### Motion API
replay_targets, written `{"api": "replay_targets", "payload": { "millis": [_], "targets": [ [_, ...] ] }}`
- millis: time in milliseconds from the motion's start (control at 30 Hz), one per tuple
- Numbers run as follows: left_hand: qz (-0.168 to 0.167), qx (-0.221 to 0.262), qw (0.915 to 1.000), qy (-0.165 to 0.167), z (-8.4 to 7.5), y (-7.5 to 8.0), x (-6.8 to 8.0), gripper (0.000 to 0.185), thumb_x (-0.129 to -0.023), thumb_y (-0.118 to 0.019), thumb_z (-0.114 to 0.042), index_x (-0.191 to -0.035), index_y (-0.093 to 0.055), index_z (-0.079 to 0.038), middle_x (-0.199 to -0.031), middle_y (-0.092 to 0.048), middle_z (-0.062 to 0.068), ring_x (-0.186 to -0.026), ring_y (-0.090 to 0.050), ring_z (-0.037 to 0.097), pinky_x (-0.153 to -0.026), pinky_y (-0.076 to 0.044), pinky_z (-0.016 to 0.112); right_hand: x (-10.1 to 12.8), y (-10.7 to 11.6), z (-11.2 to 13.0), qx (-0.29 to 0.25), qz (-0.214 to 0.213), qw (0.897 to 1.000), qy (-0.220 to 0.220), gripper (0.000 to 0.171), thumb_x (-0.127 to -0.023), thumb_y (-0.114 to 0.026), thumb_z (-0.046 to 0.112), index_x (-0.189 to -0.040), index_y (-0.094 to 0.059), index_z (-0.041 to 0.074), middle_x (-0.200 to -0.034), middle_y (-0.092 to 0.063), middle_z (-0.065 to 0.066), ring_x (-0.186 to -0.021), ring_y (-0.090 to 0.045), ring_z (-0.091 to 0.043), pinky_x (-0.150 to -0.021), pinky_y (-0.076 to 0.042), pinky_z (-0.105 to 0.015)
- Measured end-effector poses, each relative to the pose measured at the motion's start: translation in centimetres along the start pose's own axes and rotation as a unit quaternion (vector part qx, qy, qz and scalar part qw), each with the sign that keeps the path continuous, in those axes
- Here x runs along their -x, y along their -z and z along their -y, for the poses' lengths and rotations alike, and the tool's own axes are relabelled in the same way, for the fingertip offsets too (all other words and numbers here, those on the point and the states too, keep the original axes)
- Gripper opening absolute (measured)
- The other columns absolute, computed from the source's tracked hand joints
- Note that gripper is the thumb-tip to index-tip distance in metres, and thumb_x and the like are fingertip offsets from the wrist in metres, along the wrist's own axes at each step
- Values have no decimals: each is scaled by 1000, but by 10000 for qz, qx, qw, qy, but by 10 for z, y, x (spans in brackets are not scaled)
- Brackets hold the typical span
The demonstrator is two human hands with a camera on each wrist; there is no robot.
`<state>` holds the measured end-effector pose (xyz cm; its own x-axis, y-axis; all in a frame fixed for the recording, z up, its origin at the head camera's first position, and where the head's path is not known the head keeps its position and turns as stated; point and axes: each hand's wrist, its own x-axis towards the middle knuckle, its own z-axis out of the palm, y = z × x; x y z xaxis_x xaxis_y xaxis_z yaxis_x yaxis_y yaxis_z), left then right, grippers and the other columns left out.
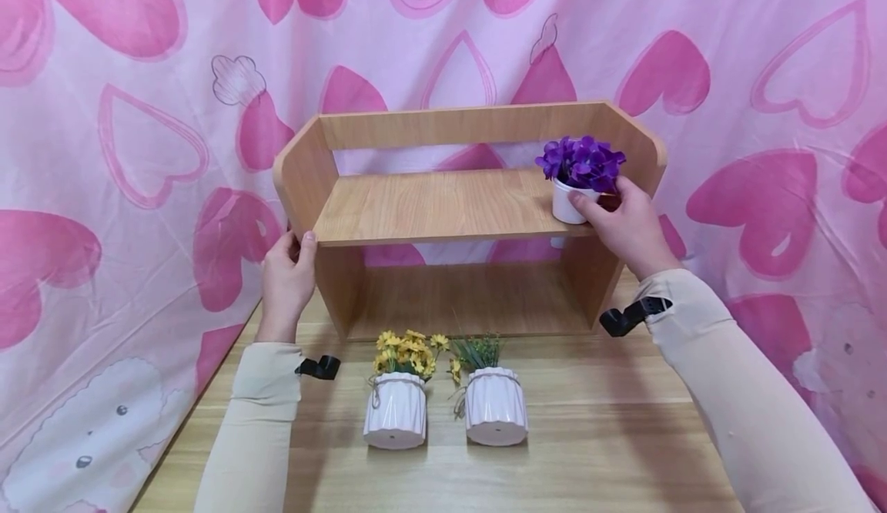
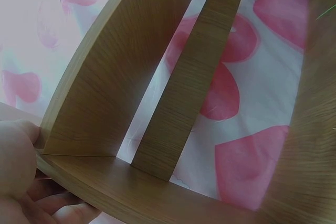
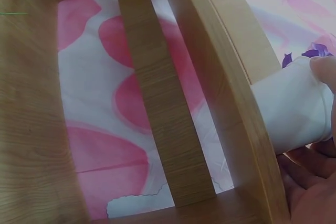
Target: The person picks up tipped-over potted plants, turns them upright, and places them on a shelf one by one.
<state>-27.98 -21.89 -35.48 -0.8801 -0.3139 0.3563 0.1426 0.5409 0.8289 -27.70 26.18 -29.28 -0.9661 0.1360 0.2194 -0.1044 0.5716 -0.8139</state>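
Observation:
A two-level wooden shelf (image 1: pixel 416 209) stands in the middle of the head view. My left hand (image 1: pixel 286 286) grips the front edge of its left side panel, at the height of the upper board, with the thumb in front. In the left wrist view the fingers (image 2: pixel 58 203) curl around that edge. Near the right end of the upper board, my right hand (image 1: pixel 636 229) holds a small white pot (image 1: pixel 568 205) with purple flowers (image 1: pixel 584 162) between thumb and fingers. The pot is upright, its base right at the board in the right wrist view.
On the table (image 1: pixel 575 451) before the shelf lie two white ribbed pots tied with string, tipped with their bases toward me. The left pot (image 1: pixel 395 413) has yellow flowers; the right pot (image 1: pixel 495 407) has green sprigs. A pink heart-patterned curtain (image 1: pixel 443 28) hangs behind.

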Motion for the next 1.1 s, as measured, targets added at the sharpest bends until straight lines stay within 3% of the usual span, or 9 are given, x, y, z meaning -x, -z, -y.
{"api": "replay_targets", "payload": {
  "millis": [233, 433, 533, 667, 800, 900, 967, 1100],
  "targets": [
    [-43, 76, 9999, -64, 0, 0, -1, 59, -112, -51, -43, -156, -56, -4, -150, -64, 25, -137, -65, 38, -117, -53, 54, 5, -2, -2, -72, -177, 9998, -27, 93, -98, -65, 69, -166, -41, 12, -162, -53, -22, -148, -53, -41, -121, -48, -59],
    [88, 62, 9998, 152, -1, -1, 0, 62, -112, -50, -46, -160, -52, -7, -156, -59, 23, -142, -61, 39, -119, -50, 54, 22, -2, -10, -331, -605, 9976, 58, 87, -102, -65, 60, -169, -37, 13, -162, -56, -17, -148, -56, -35, -122, -47, -50],
    [105, 62, 9997, 189, 0, -1, 0, 63, -112, -50, -47, -161, -50, -7, -158, -58, 23, -144, -60, 39, -120, -49, 55, 32, -2, -15, -436, -822, 9956, 123, 80, -105, -64, 53, -168, -39, 12, -160, -59, -15, -145, -59, -32, -121, -49, -40],
    [23, 45, 9999, 91, 1, -1, -1, 62, -112, -50, -45, -159, -52, -5, -156, -59, 24, -142, -61, 40, -120, -50, 55, 46, -4, -20, -550, -1151, 9913, 335, 64, -108, -62, 44, -161, -50, 10, -153, -64, -14, -133, -66, -15, -114, -52, -20],
    [30, 31, 9999, 106, 1, -1, -1, 62, -112, -51, -45, -159, -52, -5, -156, -59, 24, -142, -61, 40, -119, -50, 55, 60, -6, -24, -684, -1425, 9859, 553, 49, -110, -61, 35, -149, -62, 6, -130, -72, 4, -112, -64, 4, -99, -50, -6],
    [69, 41, 9998, 163, 0, -1, -1, 62, -112, -51, -46, -160, -51, -6, -157, -58, 24, -143, -60, 40, -119, -50, 55, 70, -6, -26, -679, -1486, 9846, 623, 43, -109, -62, 33, -141, -68, 5, -112, -68, 23, -102, -64, 8, -89, -49, -4],
    [63, 74, 9998, 161, 0, -1, -1, 62, -113, -51, -45, -160, -51, -5, -157, -58, 24, -143, -60, 40, -120, -49, 55, 76, -6, -28, -620, -1389, 9863, 632, 41, -110, -62, 33, -139, -70, 5, -108, -69, 27, -100, -65, 10, -87, -50, -2],
    [27, 120, 9999, 97, -1, -1, -1, 61, -113, -51, -44, -159, -53, -5, -155, -60, 24, -142, -62, 39, -119, -50, 55, 87, -6, -32, -361, -1024, 9926, 540, 44, -111, -59, 39, -139, -70, 8, -121, -77, 7, -104, -64, 13, -90, -49, 0]
  ]
}}
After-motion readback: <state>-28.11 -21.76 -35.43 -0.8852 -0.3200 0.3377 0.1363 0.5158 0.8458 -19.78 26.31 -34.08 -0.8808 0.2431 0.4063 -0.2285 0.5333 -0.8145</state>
